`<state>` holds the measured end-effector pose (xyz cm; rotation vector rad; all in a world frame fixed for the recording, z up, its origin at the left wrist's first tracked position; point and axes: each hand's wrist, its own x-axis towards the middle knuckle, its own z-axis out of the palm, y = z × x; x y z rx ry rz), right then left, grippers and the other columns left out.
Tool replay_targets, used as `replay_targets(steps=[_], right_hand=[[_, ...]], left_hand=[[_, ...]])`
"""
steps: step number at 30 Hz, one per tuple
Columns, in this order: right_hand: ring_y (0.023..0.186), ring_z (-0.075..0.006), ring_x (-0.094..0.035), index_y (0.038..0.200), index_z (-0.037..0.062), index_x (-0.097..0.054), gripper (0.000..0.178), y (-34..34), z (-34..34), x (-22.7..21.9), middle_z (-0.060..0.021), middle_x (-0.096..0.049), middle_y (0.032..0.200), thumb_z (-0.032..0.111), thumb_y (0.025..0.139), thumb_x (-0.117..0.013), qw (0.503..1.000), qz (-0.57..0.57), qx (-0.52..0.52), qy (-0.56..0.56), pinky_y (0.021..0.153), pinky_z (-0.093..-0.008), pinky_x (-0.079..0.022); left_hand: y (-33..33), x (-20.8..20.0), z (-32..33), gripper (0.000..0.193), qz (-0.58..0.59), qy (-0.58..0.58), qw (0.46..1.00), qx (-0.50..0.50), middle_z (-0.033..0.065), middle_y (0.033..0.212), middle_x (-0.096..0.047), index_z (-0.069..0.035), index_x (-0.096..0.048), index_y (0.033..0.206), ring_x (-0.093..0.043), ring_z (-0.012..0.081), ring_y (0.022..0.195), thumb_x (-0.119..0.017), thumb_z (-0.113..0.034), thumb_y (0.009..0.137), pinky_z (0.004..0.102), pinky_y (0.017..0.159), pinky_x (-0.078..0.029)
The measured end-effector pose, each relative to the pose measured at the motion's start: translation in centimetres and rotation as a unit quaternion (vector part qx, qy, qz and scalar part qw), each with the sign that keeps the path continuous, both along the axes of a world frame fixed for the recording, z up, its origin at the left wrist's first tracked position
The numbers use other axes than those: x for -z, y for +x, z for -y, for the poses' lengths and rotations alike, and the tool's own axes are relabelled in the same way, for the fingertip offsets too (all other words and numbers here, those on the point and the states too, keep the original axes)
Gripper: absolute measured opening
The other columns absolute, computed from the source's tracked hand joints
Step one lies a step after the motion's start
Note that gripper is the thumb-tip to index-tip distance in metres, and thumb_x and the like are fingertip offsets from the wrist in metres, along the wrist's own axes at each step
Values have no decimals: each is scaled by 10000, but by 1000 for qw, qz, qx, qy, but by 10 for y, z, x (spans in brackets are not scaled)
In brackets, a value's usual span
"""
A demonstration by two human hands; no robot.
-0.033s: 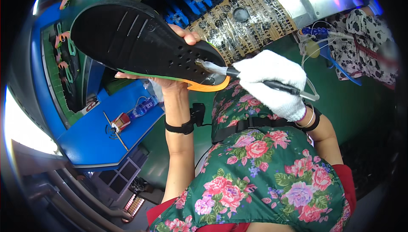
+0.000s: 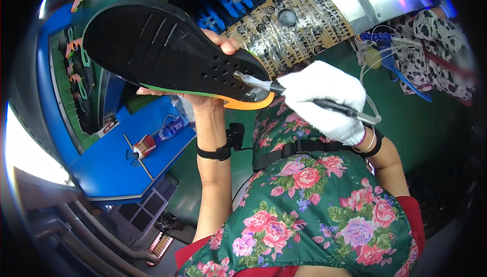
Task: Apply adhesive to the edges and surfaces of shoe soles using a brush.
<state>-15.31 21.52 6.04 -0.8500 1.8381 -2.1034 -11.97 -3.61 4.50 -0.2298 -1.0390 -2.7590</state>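
My bare left hand [image 2: 219,41] grips a black shoe sole [image 2: 177,49] with an orange and green rim, fingers on the far edge and the rest of the hand beneath it. The sole's inner face is turned up, with grooves at its wide left end and small holes toward the narrow right end. In a white knit glove, my right hand [image 2: 327,99] is closed around a black-handled brush [image 2: 276,87]. A thin tube runs from the brush's rear. Its pale, wet-looking tip touches the sole among the holes, near a shiny patch.
Brown taped cardboard [image 2: 289,23] covers part of a metal surface beyond the sole. At the left, a blue table [image 2: 111,170] bears a plastic bottle [image 2: 171,127] and a red container [image 2: 145,146]. More shoe parts [image 2: 76,79] lie on a green belt. Tubes [image 2: 375,56] hang at the right.
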Motion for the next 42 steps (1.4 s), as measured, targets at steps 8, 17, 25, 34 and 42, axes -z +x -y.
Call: replay_targets(steps=[8,17,25,34,42], right_hand=[[815,-254,-729,990,51,-778,243,1,1,3,-105,-769,951,-15,760,-819,991,39,-91,-91,704,-341,-579],[818,-247,-715,1090,104,-769,320,0,3,5,-55,-768,1010,59,776,-812,975,-198,-99,-13,691,-359,-567],[802,-214,-714,1071,83,-774,276,-3,4,17,-79,-765,930,88,799,-823,970,-221,-98,-6,679,-322,-575],[852,-249,-740,1022,90,-789,215,-19,9,18,-70,-776,983,121,811,-814,953,-110,-264,-96,769,-351,-581],[833,-272,-700,1030,108,-766,216,-20,28,14,-80,-763,1009,70,817,-784,919,-114,-355,-129,732,-377,-563]], left_hand=[[-1,8,6,1295,53,-45,997,31,207,980,-668,102,-601,1130,-667,322,929,-499,-1050,548,440,865,-489],[-6,0,1,1315,68,2,996,60,188,1013,-639,99,-557,1215,-649,310,916,-506,-1037,554,450,854,-532],[-3,12,8,1242,190,27,973,130,237,1066,-664,-19,-547,1381,-695,334,861,-413,-1017,654,455,781,-595],[0,9,6,1068,288,-22,936,202,246,1032,-719,3,-547,1395,-767,341,796,-351,-893,848,431,686,-674],[5,2,10,911,402,-146,885,184,234,1007,-728,14,-564,1366,-767,356,782,-476,-773,915,455,641,-676]])
